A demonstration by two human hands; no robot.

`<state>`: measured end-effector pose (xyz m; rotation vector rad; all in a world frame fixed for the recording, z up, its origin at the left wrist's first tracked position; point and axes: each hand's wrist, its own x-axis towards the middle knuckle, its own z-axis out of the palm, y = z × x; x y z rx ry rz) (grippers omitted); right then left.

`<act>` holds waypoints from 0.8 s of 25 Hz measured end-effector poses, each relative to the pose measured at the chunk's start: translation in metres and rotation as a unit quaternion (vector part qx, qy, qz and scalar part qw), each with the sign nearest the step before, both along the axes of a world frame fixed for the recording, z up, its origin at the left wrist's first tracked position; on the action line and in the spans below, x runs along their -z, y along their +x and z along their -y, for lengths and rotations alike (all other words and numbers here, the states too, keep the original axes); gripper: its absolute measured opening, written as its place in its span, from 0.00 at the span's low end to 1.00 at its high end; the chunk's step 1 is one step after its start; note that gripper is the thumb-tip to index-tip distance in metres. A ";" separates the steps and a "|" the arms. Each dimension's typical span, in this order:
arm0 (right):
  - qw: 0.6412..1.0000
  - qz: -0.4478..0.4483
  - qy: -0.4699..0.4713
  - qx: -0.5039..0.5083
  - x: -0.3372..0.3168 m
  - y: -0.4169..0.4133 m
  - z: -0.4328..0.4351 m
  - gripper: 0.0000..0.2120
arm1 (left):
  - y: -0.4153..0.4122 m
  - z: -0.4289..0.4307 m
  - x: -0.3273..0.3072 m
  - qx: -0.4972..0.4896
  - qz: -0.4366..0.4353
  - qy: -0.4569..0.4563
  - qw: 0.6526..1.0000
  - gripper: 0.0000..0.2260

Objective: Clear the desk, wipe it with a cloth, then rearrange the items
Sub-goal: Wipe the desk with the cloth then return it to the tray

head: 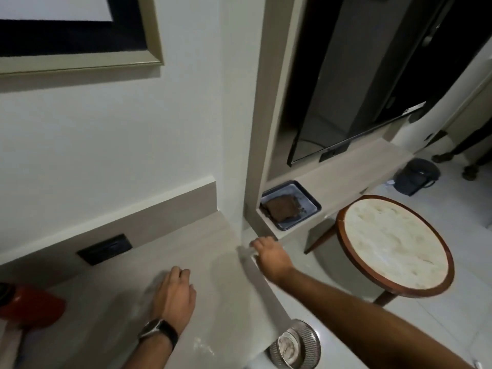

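The pale wood desk (213, 262) runs along the white wall, and its top is bare around my hands. My left hand (174, 296), with a dark wristwatch, lies palm down on the desk top with nothing in it. My right hand (270, 255) is at the desk's far right corner, its fingers curled over the edge. A brown folded cloth (283, 207) lies in a black tray (311, 198) on the lower shelf just beyond that corner. A red object (29, 307) sits at the desk's left end, cut off by the frame.
A black socket plate (105, 249) is set in the backsplash. A round marble-topped side table (394, 243) stands right of the desk. A metal mesh bin (306, 339) sits on the floor below the desk edge, a black pedal bin (416, 177) farther off. A television (346, 102) hangs above the shelf.
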<state>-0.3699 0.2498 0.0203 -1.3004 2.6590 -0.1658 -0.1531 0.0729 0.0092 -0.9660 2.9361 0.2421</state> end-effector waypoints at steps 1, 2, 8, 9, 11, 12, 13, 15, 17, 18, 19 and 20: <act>0.999 -0.003 0.007 0.034 -0.002 -0.026 -0.004 0.21 | -0.014 -0.001 0.010 0.008 0.009 0.003 1.000 0.12; 0.998 -0.002 0.015 0.062 -0.003 -0.049 -0.006 0.20 | -0.025 -0.003 0.021 0.011 0.018 0.009 1.000 0.12; 0.988 0.031 0.060 0.137 0.009 -0.153 0.008 0.22 | -0.041 -0.011 0.081 -0.015 0.084 0.060 0.995 0.16; 0.988 0.028 0.079 0.131 0.012 -0.163 0.010 0.24 | -0.039 -0.012 0.087 -0.021 0.080 0.069 0.994 0.16; 0.986 0.016 0.124 0.109 0.025 -0.180 0.017 0.26 | -0.036 -0.011 0.100 -0.037 0.064 0.078 0.994 0.17; 0.985 0.007 0.136 0.101 0.030 -0.186 0.019 0.26 | -0.036 -0.010 0.105 -0.043 0.055 0.081 0.994 0.17; 0.985 -0.002 0.140 0.096 0.035 -0.191 0.021 0.26 | -0.036 -0.009 0.108 -0.047 0.051 0.084 0.994 0.17; 0.986 -0.015 0.138 0.088 0.041 -0.196 0.022 0.25 | -0.036 -0.007 0.111 -0.049 0.047 0.087 0.994 0.17; 0.987 -0.009 0.135 0.087 0.044 -0.200 0.020 0.24 | -0.037 -0.006 0.107 -0.041 0.036 0.098 0.994 0.17; 0.987 -0.003 0.130 0.093 0.043 -0.202 0.019 0.22 | -0.036 -0.005 0.103 -0.039 0.030 0.107 0.993 0.17; 0.988 -0.002 0.116 0.101 0.038 -0.204 0.019 0.19 | -0.032 -0.004 0.096 -0.044 0.021 0.116 0.992 0.17; 0.989 -0.009 0.096 0.110 0.031 -0.206 0.020 0.17 | -0.026 -0.002 0.087 -0.055 0.007 0.122 0.991 0.17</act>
